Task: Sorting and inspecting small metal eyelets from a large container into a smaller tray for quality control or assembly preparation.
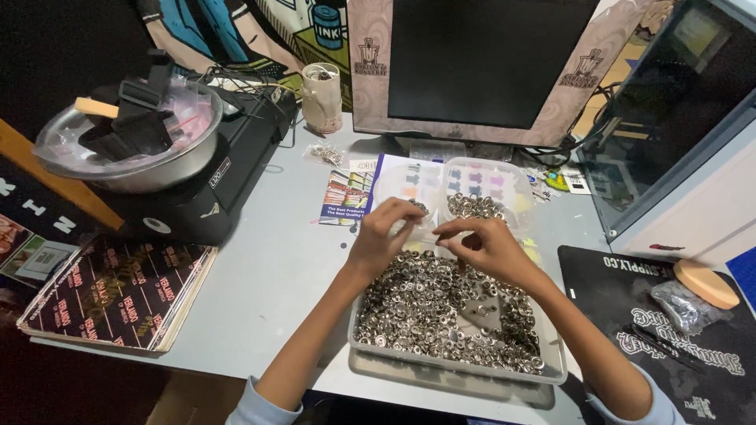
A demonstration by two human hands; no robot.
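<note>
Overhead, a pale grey surface (276, 275) fills the view, backed by a dark monitor (480, 63) in a patterned frame and a colourful wall hanging. At left, a stack of dark printed packets (118, 291) lies flat beside a black appliance (213, 173) carrying a steel bowl (134, 169) of dark objects. A printed leaflet (346, 197) with coloured bands lies at centre; a black mat (669, 315) with pale lettering lies at right, bearing a tan oval sponge (706, 283). A white tray (551, 370) near the front edge holds a heap of small silver metal rings (425, 307). Behind it, two clear tubs (504, 181) stand side by side, the right one holding more rings. Left hand (386, 236) and right hand (484, 244) hover above the tray, fingertips pinched; whether each grips a ring cannot be told.
</note>
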